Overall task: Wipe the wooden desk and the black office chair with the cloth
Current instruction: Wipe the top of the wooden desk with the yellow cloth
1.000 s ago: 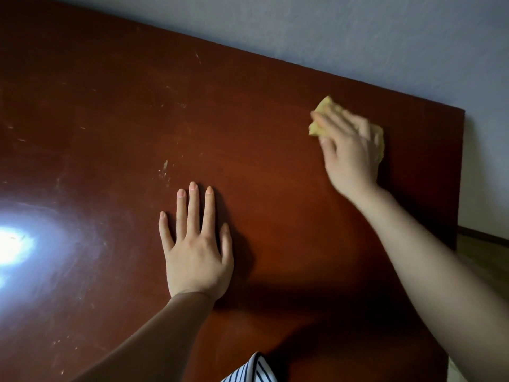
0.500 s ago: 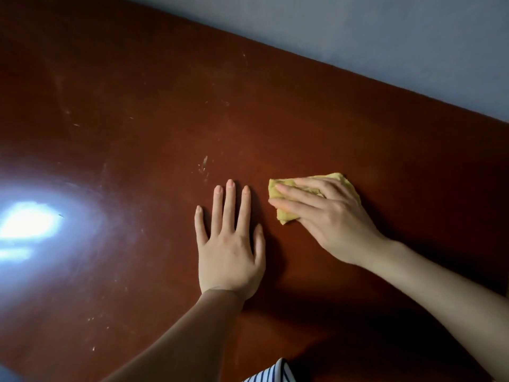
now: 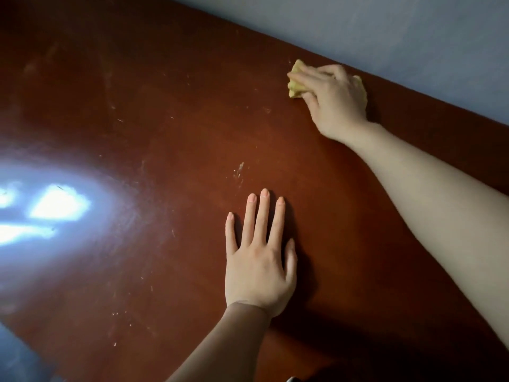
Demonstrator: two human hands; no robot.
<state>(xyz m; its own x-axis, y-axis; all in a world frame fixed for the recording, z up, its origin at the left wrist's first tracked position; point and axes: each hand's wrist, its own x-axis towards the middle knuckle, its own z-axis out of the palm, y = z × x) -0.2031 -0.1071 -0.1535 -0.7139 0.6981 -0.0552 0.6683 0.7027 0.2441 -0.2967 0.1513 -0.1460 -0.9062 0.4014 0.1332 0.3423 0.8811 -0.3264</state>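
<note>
Two hands on the reddish-brown wooden bench [image 3: 165, 111]. Left hand [image 3: 259, 260] flat, palm down, fingers straight and slightly spread, near the middle of the top. Right hand [image 3: 334, 97] stretched to the far edge, just beside the blue-grey wall [image 3: 413, 37], fingers curled over a bunched yellow cloth [image 3: 296, 81], pressing it to the wood. Pale scuffs and specks [image 3: 239, 170] between the hands. Bright glare [image 3: 55, 208] on the left.
</note>
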